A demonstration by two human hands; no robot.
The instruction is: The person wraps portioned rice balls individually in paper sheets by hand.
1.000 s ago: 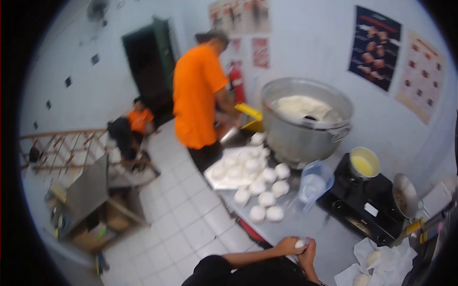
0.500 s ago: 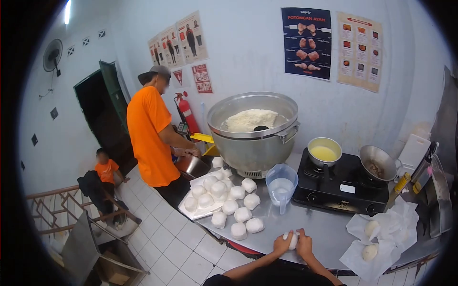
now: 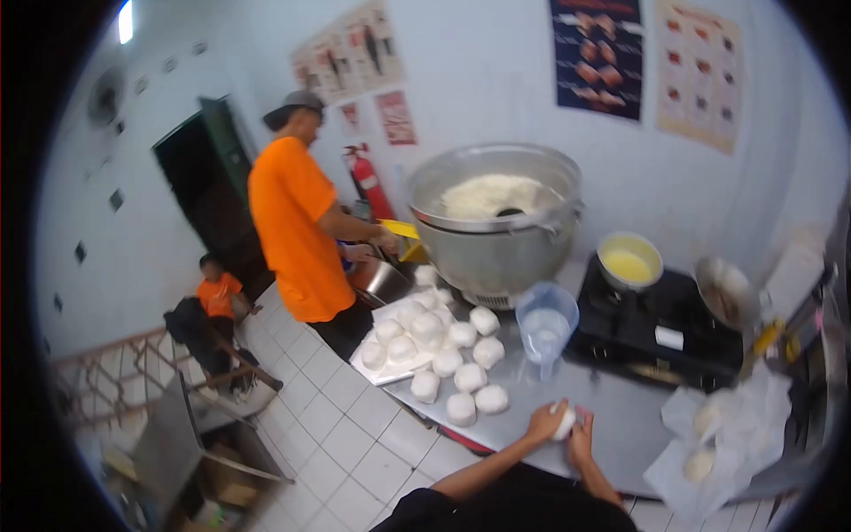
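Note:
My left hand (image 3: 543, 424) and my right hand (image 3: 581, 438) are closed around a white paper-wrapped rice ball (image 3: 564, 424) at the front edge of the steel table (image 3: 523, 450). The left fingers curl over its near-left side, and the right hand presses from the right. To the left lie several similar wrapped rice balls (image 3: 461, 408), some on a stack of white paper (image 3: 377, 376). Over to the right, white paper sheets (image 3: 672, 483) carry two pale rounded mounds (image 3: 698, 465) that look like rice.
A large metal rice cooker (image 3: 496, 262) holds rice. Beside it stand a clear measuring jug (image 3: 547, 324) and a black gas stove (image 3: 651, 346) with a pot (image 3: 630, 262) and a pan (image 3: 729, 293). A co-worker in orange (image 3: 291, 230) handles a metal container; another person (image 3: 217, 293) sits farther back.
The view has shifted and blurred, so the scene sits farther right. Both hands still hold the wrapped rice ball; my right fingers now point more upward along its side.

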